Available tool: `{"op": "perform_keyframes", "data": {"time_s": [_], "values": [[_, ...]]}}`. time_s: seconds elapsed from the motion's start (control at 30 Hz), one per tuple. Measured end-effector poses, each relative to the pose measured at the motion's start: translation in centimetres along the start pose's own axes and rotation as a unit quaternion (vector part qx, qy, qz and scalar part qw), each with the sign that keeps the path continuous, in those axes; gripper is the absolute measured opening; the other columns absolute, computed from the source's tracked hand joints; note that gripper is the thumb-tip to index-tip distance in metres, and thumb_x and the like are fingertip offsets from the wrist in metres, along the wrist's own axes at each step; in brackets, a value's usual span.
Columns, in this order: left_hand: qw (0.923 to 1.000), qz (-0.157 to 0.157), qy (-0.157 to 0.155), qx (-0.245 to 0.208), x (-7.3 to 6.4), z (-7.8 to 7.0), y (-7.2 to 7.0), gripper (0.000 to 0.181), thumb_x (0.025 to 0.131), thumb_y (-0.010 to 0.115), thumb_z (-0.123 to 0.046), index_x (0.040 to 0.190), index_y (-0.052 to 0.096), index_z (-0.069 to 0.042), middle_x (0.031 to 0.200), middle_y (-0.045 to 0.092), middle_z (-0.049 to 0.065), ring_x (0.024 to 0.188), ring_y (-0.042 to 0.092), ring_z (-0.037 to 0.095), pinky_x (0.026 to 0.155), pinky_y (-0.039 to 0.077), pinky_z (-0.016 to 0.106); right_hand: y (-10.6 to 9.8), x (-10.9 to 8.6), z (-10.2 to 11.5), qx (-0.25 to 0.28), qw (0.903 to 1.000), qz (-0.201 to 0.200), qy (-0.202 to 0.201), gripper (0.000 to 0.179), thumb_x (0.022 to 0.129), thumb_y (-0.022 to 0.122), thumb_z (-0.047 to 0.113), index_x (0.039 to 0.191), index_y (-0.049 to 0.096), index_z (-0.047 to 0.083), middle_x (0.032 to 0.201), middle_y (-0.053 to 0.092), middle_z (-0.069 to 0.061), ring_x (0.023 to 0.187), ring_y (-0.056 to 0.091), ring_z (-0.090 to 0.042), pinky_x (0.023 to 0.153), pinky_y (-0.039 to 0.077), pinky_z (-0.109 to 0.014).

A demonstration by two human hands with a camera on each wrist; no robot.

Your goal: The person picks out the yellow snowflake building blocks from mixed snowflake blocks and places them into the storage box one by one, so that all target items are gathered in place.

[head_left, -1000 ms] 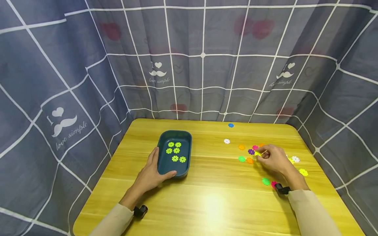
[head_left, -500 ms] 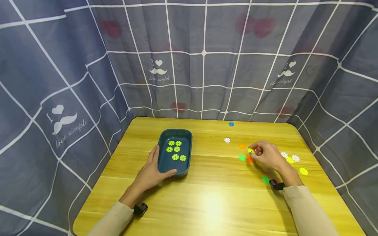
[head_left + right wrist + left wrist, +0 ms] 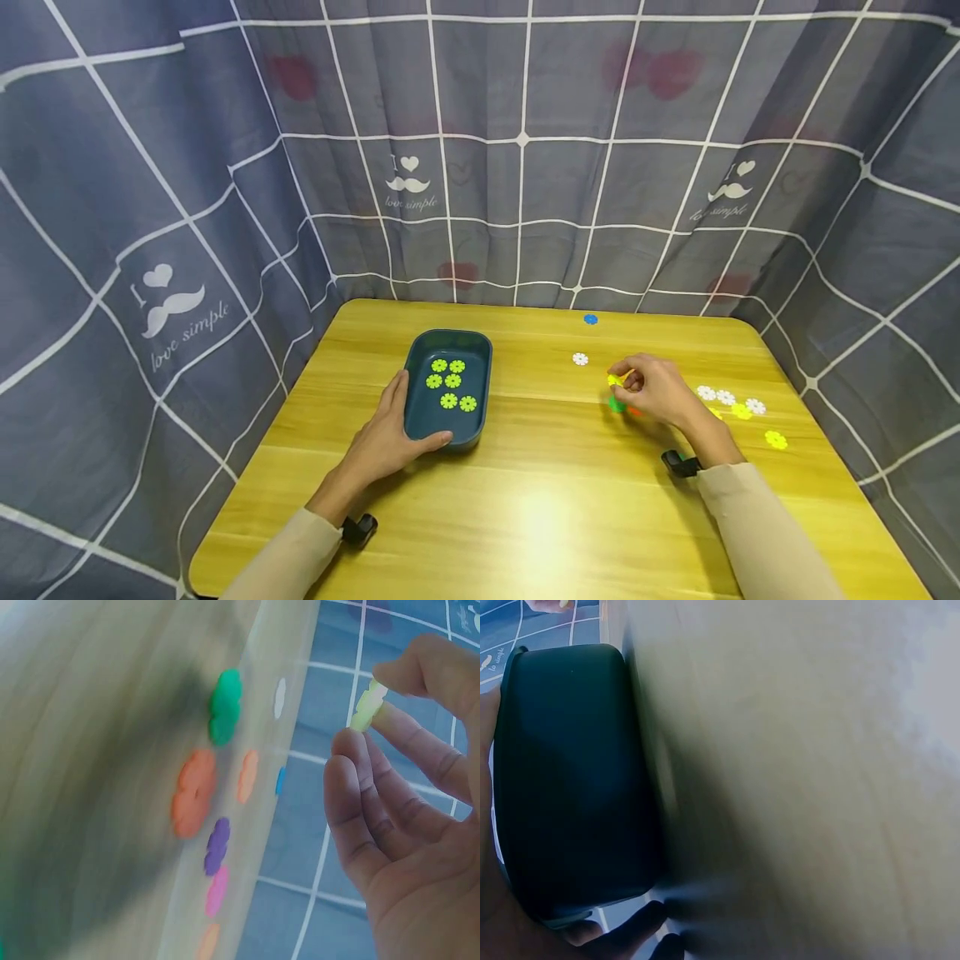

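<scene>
My left hand (image 3: 378, 442) holds the dark teal tray (image 3: 427, 427) at its near left corner, fingers along the side and thumb over the near rim. Several yellow-green flower-shaped discs (image 3: 452, 381) lie inside it. Between thumb and fingertip, my right hand (image 3: 663, 396) pinches a yellow flower-shaped disc (image 3: 367, 706), raised above the table. Below that hand lie a green disc (image 3: 226, 707) and an orange-red disc (image 3: 195, 793). Purple (image 3: 217, 846) and pink (image 3: 217, 891) discs, hidden by the hand in the head view, show in the right wrist view.
Farther back on the wooden table (image 3: 525, 500) are a white disc (image 3: 581, 359) and a blue disc (image 3: 591, 319). White discs (image 3: 725, 397) and yellow discs (image 3: 776, 439) lie right of the right forearm. A grey checked curtain (image 3: 480, 208) encloses the table.
My right hand has picked the yellow disc up from among the others and carried it left toward the tray. The left hand and tray have stayed put.
</scene>
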State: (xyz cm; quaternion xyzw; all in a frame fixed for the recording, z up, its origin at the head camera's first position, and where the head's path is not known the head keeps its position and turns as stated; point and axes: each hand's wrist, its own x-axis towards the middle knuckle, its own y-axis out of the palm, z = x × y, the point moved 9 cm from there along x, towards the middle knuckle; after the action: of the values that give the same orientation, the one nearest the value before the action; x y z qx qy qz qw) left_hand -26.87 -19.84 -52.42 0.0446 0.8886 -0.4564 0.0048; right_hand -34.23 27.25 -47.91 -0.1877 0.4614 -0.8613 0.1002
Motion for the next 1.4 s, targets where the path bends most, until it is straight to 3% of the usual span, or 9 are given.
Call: {"op": "perform_keyframes", "data": {"time_s": [0.53, 0.93, 1.4], "values": [[1.0, 0.006, 0.0, 0.006, -0.2, 0.1, 0.1, 0.152, 0.086, 0.082, -0.093, 0.19, -0.004, -0.023, 0.199, 0.002, 0.01, 0.165, 0.052, 0.054, 0.123, 0.051, 0.081, 1.9, 2.0, 3.8, 0.007, 0.9985, 0.014, -0.053, 0.021, 0.098, 0.089, 0.013, 0.118, 0.087, 0.008, 0.111, 0.088, -0.007, 0.089, 0.08, -0.017, 0.084, 0.07, -0.041], [0.9999, 0.01, -0.005, 0.005, -0.3, 0.1, 0.2, 0.151, 0.087, 0.083, -0.09, 0.19, -0.006, -0.024, 0.199, 0.001, 0.01, 0.168, 0.048, 0.054, 0.126, 0.049, 0.081, 2.7, 2.9, 6.2, 0.016, 0.9954, 0.031, -0.09, 0.024, 0.097, 0.089, 0.01, 0.121, 0.088, 0.009, 0.115, 0.089, -0.009, 0.082, 0.079, -0.007, 0.076, 0.066, -0.026], [0.9999, 0.012, -0.011, 0.003, -0.1, 0.0, 0.1, 0.15, 0.087, 0.083, -0.09, 0.19, -0.007, -0.026, 0.2, 0.0, 0.008, 0.169, 0.047, 0.054, 0.127, 0.047, 0.081, 2.9, 4.3, 9.8, 0.01, 0.9904, 0.045, -0.13, 0.026, 0.098, 0.089, 0.008, 0.123, 0.088, 0.013, 0.113, 0.085, -0.007, 0.081, 0.079, -0.005, 0.078, 0.068, -0.028]]}}
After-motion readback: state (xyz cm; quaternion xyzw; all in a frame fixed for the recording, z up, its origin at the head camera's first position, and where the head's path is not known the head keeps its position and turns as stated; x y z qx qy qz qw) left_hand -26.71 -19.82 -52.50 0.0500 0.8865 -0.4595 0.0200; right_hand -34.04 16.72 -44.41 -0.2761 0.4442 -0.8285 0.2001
